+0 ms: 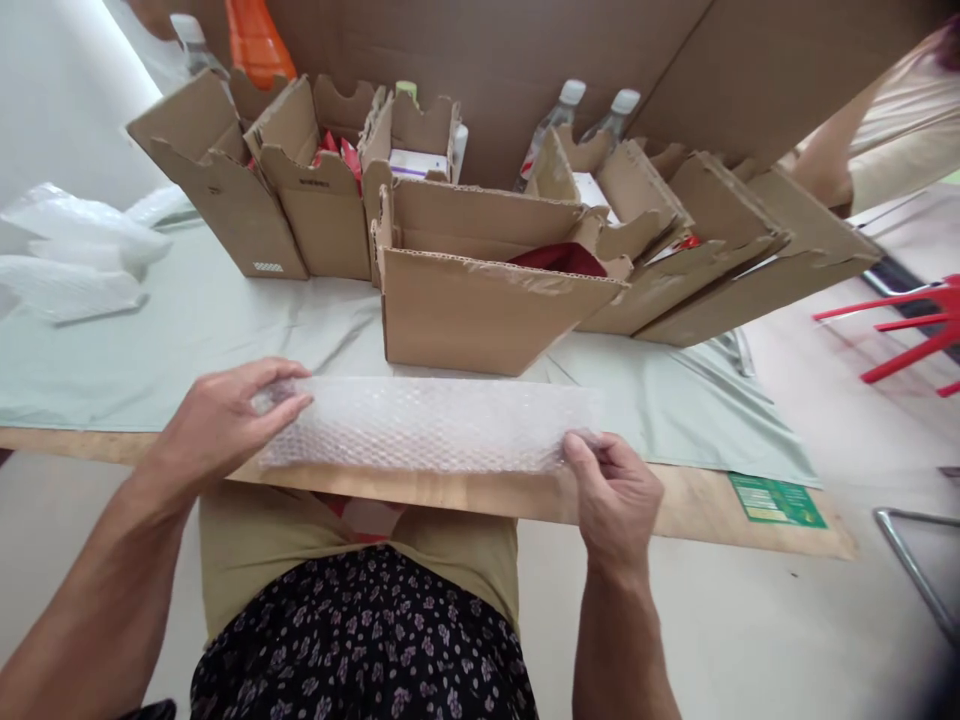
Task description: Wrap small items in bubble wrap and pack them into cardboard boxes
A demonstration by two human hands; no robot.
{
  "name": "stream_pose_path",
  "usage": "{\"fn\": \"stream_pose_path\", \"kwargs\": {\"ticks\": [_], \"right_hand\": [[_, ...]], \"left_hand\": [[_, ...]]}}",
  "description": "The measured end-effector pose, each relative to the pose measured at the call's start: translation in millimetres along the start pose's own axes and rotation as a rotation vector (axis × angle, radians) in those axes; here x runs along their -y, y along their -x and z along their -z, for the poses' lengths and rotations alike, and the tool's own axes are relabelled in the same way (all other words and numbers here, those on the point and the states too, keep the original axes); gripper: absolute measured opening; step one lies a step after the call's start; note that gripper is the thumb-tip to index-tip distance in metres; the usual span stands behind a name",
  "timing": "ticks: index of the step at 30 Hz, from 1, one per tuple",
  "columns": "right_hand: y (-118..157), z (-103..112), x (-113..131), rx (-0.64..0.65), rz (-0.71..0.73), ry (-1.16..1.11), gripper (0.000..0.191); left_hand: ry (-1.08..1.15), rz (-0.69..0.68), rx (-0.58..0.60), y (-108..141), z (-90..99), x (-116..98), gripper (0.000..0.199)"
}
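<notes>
A long strip of clear bubble wrap (435, 425) stretches between my two hands over the front edge of the table. Its left end is pinched between the thumb and fingers of my left hand (232, 415). My right hand (615, 490) grips the lower right corner, with the fingers curled in. Just behind the strip stands a cardboard holder (487, 315) with dark red cloth inside. The strip looks flat, and the table shows faintly through it.
More cardboard holders (330, 225) line the back, before a large cardboard panel (465, 60). Bubble wrap pieces (82, 250) lie at the left on the green cloth (202, 320). A green card (776, 500) is at the right edge. A red chair (915, 320) and a person stand beyond.
</notes>
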State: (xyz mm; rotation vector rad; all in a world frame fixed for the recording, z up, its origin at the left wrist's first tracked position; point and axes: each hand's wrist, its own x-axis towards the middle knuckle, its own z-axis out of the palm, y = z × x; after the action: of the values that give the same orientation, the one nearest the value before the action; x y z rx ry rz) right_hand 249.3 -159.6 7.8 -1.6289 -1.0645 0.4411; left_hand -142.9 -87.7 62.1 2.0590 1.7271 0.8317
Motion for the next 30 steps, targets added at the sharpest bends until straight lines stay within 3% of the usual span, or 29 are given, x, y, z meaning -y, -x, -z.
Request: {"fn": "stream_pose_path", "kwargs": {"ticks": [3, 6, 8, 11, 13, 16, 18, 20, 22, 26, 30], "right_hand": [[-2.4, -9.8, -17.8, 0.001, 0.089, 0.266, 0.036], [-6.4, -7.8, -38.0, -0.048, 0.247, 0.466, 0.046], [-7.5, -2.3, -41.3, -0.119, 0.365, 0.537, 0.05], [-2.7, -3.9, -23.7, -0.138, 0.504, 0.577, 0.047], [5.6, -19.6, -2.8, -0.028, 0.581, 0.564, 0.045], [19.5, -60.1, 21.9, 0.255, 0.677, 0.585, 0.043], [23.2, -84.1, 25.8, 0.429, 0.686, 0.637, 0.043], [20.1, -93.7, 18.8, 0.508, 0.649, 0.684, 0.041], [12.2, -85.4, 4.4, 0.492, 0.611, 0.714, 0.042], [-4.2, -38.9, -29.8, 0.363, 0.523, 0.781, 0.052], [-9.7, -5.8, -50.7, 0.217, 0.406, 0.83, 0.058]], "left_hand": [[-0.217, -0.083, -0.073, -15.9, -23.7, 12.3, 0.039], [-0.294, -0.164, -0.135, -6.3, -47.3, 12.6, 0.046], [-0.3, -0.217, -0.127, 8.3, -59.2, 3.6, 0.045], [-0.315, -0.305, -0.03, 26.9, -75.9, -22.1, 0.045], [-0.301, -0.38, 0.032, 32.2, -89.3, -42.7, 0.046], [-0.289, -0.482, 0.126, 30.5, -110.8, -65.4, 0.047], [-0.314, -0.513, 0.201, 26.7, -121.5, -67.3, 0.048], [-0.342, -0.515, 0.249, 24.1, -125.1, -56.4, 0.048], [-0.378, -0.479, 0.244, 24.8, -120.6, -36.4, 0.05], [-0.456, -0.307, 0.136, 35.9, -100.1, 2.6, 0.053], [-0.474, -0.219, 0.072, 45.4, -91.5, 14.8, 0.053]]}}
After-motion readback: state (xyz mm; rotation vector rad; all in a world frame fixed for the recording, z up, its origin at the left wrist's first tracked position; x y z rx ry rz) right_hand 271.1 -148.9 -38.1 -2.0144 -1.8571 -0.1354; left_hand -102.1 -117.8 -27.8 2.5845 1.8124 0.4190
